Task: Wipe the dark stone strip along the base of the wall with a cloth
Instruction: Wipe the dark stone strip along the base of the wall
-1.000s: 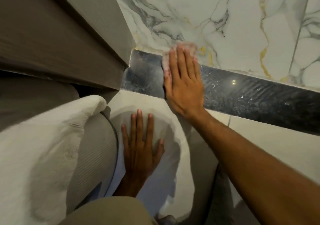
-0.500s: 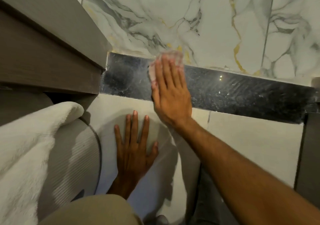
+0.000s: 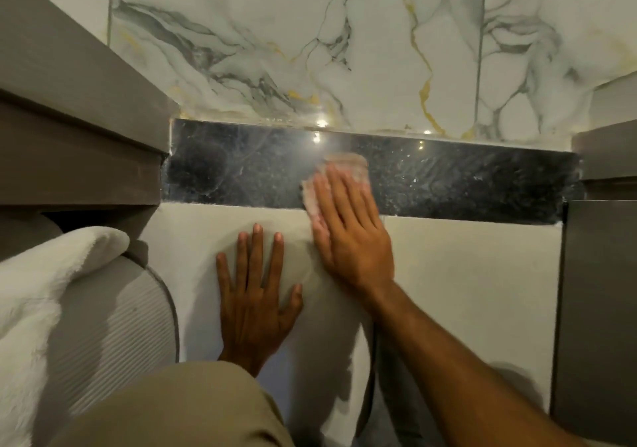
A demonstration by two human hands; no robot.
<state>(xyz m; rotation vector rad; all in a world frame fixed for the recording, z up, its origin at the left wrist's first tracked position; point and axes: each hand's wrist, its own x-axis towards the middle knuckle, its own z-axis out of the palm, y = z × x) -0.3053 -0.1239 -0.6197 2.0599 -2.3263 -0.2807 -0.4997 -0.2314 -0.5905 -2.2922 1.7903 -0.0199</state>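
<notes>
Below marble wall point(image 3: 344, 50), right hand point(image 3: 348, 233) fingers press cloth point(image 3: 348, 167) flat on dark strip point(image 3: 465, 184); left hand point(image 3: 255, 295) splayed on floor point(image 3: 465, 274).

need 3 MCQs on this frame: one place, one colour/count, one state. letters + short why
1. Where is the cloth?
A. on the floor tile
B. against the dark stone strip
C. on the white towel

2. How many hands show?
A. one
B. two
C. three

3. How is the left hand?
A. flat on the floor tile, fingers spread
B. fisted around the cloth
C. raised off the floor

Key:
1 B: the right hand presses the pinkish cloth onto the strip below the marble wall.
2 B: one left hand and one right hand, no others.
3 A: its palm lies on the pale tile, holding nothing.
</notes>
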